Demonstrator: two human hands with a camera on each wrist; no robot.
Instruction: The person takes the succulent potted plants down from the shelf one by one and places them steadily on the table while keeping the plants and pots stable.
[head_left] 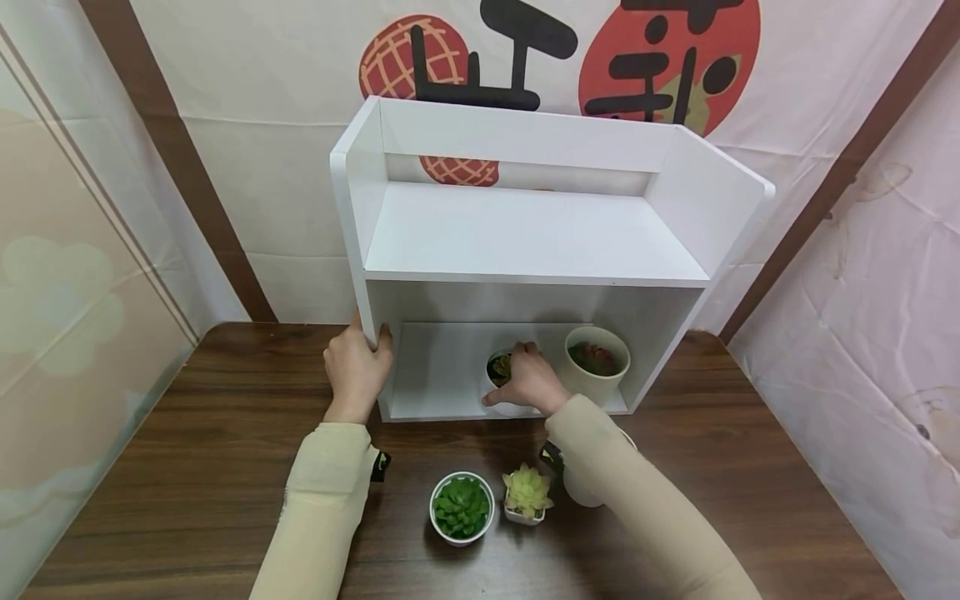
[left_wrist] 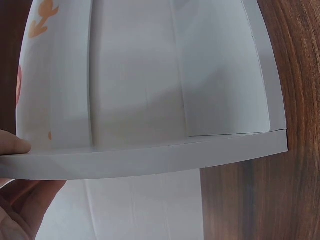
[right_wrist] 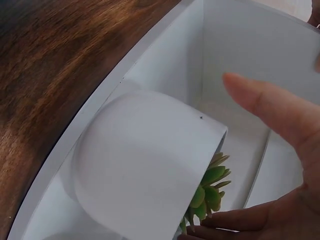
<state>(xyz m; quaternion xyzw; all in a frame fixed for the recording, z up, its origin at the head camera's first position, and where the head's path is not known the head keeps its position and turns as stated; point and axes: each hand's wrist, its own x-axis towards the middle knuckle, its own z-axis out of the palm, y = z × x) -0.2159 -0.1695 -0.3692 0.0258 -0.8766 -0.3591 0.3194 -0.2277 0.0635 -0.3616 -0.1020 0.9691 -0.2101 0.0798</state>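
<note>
My left hand (head_left: pixel 358 367) grips the left side panel (left_wrist: pixel 150 161) of a white two-tier shelf (head_left: pixel 525 237), with the thumb on one face and fingers on the other. Inside the lower tier, a small white pot (right_wrist: pixel 145 160) with a green succulent (right_wrist: pixel 212 187) stands near the front edge. My right hand (head_left: pixel 531 383) is spread around this pot. In the right wrist view its thumb (right_wrist: pixel 265 97) stands apart from the pot, and its fingers reach behind the leaves. To the right stands a larger cream pot (head_left: pixel 592 385) with a reddish-green plant.
On the brown wooden table (head_left: pixel 225 492), in front of the shelf, stand a round pot of green succulent (head_left: pixel 461 506) and a small yellow-green succulent (head_left: pixel 527 490). Another white pot (head_left: pixel 581 490) is partly hidden under the right sleeve. A printed cloth (head_left: pixel 292 183) hangs behind.
</note>
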